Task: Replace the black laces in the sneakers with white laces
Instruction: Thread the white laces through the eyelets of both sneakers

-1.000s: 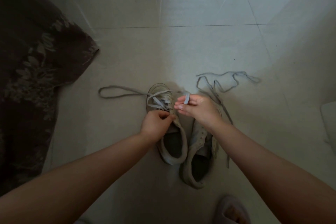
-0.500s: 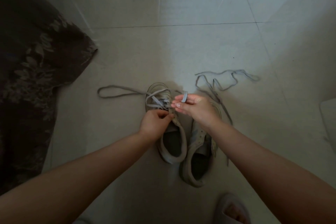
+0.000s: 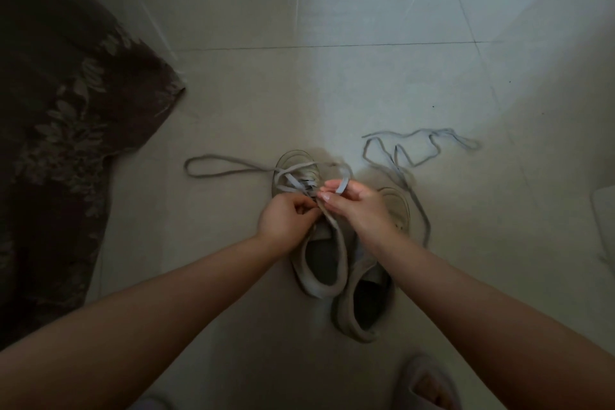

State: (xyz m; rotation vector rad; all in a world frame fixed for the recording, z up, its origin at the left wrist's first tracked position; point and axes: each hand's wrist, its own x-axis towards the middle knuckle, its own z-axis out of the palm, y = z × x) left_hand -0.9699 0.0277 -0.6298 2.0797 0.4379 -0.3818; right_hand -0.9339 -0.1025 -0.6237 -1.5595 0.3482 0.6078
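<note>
Two pale sneakers stand side by side on the tiled floor. The left sneaker [image 3: 321, 263] has a light lace [image 3: 296, 181] crossed through its front eyelets, with one end looping out to the left on the floor. My left hand [image 3: 288, 221] pinches the sneaker's eyelet edge near the tongue. My right hand [image 3: 356, 206] pinches the lace's other end just above the same spot, a short loop standing up over its fingers. The right sneaker [image 3: 364, 303] is partly hidden under my right wrist. A second loose lace [image 3: 416, 156] lies tangled on the floor to the right.
A dark floral fabric [image 3: 56, 130] covers the floor on the left. My foot in a slipper [image 3: 427, 384] shows at the bottom edge. A pale object [image 3: 605, 220] sits at the right edge. Bare tiles stretch beyond the sneakers.
My right hand has moved left and down, bringing the lace end closer to my left hand at the eyelets. My left hand has stayed on the sneaker.
</note>
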